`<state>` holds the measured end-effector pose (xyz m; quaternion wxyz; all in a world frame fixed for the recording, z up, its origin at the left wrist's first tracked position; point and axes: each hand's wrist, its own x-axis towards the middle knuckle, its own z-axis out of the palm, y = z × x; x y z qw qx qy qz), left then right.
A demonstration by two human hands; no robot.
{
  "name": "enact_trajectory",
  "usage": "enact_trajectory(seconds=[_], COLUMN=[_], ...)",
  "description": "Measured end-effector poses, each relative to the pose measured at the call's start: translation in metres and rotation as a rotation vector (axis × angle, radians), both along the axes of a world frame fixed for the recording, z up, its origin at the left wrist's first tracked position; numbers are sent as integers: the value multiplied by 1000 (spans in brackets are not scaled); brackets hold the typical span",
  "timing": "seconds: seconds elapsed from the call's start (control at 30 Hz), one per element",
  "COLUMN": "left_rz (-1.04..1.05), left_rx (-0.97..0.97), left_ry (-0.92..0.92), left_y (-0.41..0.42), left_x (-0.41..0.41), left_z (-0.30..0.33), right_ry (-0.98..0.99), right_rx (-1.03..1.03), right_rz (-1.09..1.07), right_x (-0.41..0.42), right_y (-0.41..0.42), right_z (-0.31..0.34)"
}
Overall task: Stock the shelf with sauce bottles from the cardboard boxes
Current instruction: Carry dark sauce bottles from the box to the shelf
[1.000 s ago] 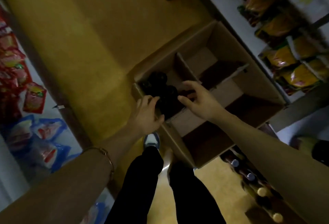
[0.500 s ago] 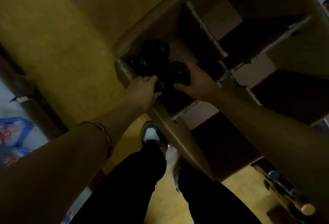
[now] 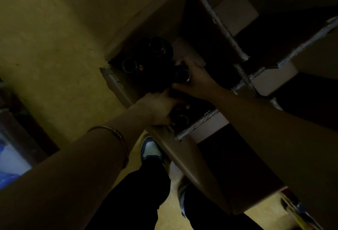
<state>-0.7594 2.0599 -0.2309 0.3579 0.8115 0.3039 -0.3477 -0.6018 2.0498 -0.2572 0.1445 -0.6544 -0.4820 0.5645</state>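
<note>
An open cardboard box (image 3: 184,156) with corrugated dividers (image 3: 221,26) stands on the floor below me. Dark sauce bottles sit in its near-left corner, seen from above by their caps. My right hand (image 3: 195,78) is wrapped around the neck of one dark bottle (image 3: 182,76). My left hand (image 3: 159,109) is closed on the neck of another bottle (image 3: 181,119) nearer to me. Two more bottles (image 3: 157,47) (image 3: 130,64) stand untouched beyond the hands. The scene is very dim.
My legs in black trousers and a light shoe (image 3: 151,150) stand against the box's near wall. Yellow floor (image 3: 54,56) lies to the left. Blue packets (image 3: 9,167) show at the far left edge, and bottle tops (image 3: 300,207) at the bottom right.
The view has dropped closer to the box. Both hands went from hovering over the bottles to closing on one bottle neck each.
</note>
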Motion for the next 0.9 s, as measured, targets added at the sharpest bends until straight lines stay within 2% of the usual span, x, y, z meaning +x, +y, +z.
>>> enact_trajectory(seconds=[0.1,0.17,0.37,0.53,0.63,0.9], left_rz=[80,148,383,204,211,646], left_rx=[43,67,24,-23,-57,-164], left_ry=[24,-26,-84,-84,-168,-338], left_y=[-1,0,6,-6,-11,-16], left_x=[9,12,16,9,4,2], left_z=[-5,-7,-15,-3,15,110], right_ry=[11,-20,-110,-166,-150,-131], right_rx=[69,87,-24,-127,-103,-63], right_rz=[-124,-186,-373,-220,-136,-356], right_x=[1,1,3,10,16,29], right_y=[2,3,5,-20,-29,-44], right_z=[-6,-8,-2,26,50,143])
